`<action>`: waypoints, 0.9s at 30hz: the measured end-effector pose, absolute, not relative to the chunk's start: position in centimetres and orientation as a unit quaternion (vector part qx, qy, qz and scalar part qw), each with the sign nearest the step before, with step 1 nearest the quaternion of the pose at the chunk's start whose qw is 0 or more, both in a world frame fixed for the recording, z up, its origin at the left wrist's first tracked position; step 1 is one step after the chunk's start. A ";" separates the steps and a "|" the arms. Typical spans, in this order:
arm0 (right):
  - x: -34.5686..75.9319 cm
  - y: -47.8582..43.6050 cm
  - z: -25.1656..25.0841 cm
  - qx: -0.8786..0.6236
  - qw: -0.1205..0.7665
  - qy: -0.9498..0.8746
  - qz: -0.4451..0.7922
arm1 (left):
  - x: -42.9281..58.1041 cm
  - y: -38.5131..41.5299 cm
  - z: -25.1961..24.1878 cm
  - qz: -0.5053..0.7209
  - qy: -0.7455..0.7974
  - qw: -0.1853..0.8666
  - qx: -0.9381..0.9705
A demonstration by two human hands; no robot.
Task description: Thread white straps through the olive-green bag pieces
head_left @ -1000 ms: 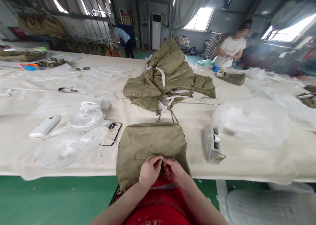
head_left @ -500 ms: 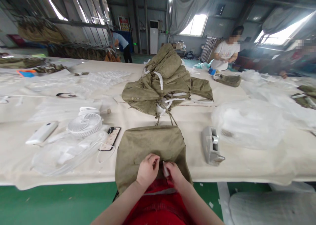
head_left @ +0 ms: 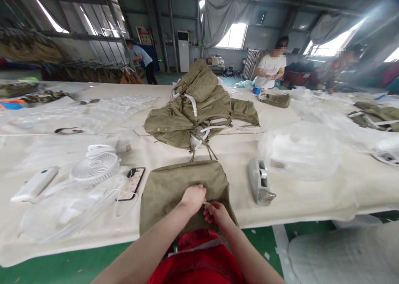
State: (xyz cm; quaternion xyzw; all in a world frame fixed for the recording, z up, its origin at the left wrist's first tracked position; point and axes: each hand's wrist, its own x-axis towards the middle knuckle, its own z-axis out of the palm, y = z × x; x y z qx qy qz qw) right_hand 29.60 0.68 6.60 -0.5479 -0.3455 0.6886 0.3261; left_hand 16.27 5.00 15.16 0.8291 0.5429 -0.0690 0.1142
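An olive-green fabric bag [head_left: 174, 180] lies flat at the table's near edge, partly hanging down towards my red clothing. My left hand [head_left: 193, 198] is on the right half of the bag, its fingers curled down and closed against the cloth. What its fingertips grip is hidden. Just below and to the right, my right hand [head_left: 218, 213] is closed, pinching a small white strip [head_left: 208, 204] whose tip points towards the left hand. A slit-like line shows in the bag's cloth left of the left wrist.
Beyond the bag lies a heap of olive bags [head_left: 199, 105] with white-wrapped straps. A tape dispenser [head_left: 260, 182] and clear plastic bags [head_left: 302, 151] are at right. A white fan [head_left: 96, 167], phone [head_left: 132, 184] and white device [head_left: 35, 184] are at left. Other people [head_left: 271, 67] stand farther off.
My left hand has moved up and to the right over the bag, nearer the right hand's fingertips. The right hand stays closed on the white strip. The camera has turned slightly right.
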 end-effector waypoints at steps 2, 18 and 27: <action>29.7 0.5 6.4 -0.529 0.335 -0.348 0.698 | 16.6 5.3 15.1 -0.079 0.534 0.106 0.835; 29.0 2.4 7.2 -0.557 0.328 -0.256 0.719 | 16.3 4.7 13.7 -0.076 0.523 0.094 0.844; 28.7 2.6 7.0 -0.532 0.394 -0.147 0.735 | 15.6 3.4 14.0 -0.008 0.530 0.109 0.841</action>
